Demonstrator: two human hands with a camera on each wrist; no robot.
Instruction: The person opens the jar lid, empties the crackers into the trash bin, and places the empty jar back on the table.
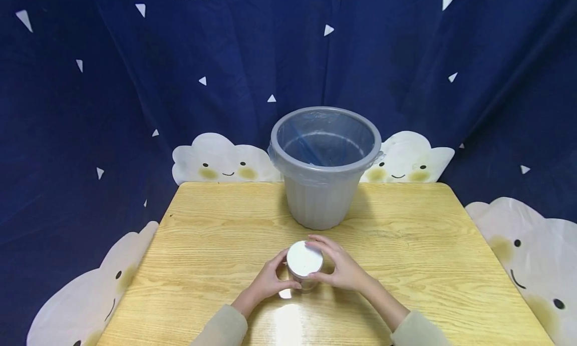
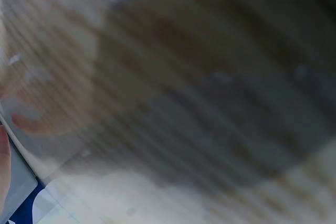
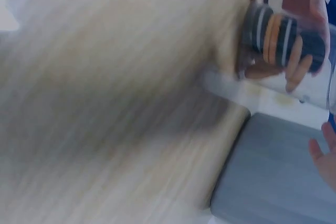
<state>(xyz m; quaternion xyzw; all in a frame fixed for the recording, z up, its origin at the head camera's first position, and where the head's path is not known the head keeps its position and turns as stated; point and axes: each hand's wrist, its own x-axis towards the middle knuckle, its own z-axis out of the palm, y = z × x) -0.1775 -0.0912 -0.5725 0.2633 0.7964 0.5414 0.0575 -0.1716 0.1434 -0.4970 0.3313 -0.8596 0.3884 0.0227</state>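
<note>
A small clear jar (image 1: 305, 266) with a white lid (image 1: 304, 259) is being gripped from both sides near the table's (image 1: 203, 246) front edge: the left hand (image 1: 269, 281) is curled round its wall at 9 o'clock, the right hand (image 1: 341, 268) round the lid at 3 o'clock. Rigid, light and probably smooth-sided, it is best held by wall and lid rim. A lined grey bin (image 1: 323, 165) is standing at 12 o'clock.

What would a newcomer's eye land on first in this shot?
Probably the grey bin, lined with a clear plastic bag, standing at the far middle of the wooden table. Next, the small clear jar with a white lid near the front edge, gripped by the left hand and right hand from either side.
</note>
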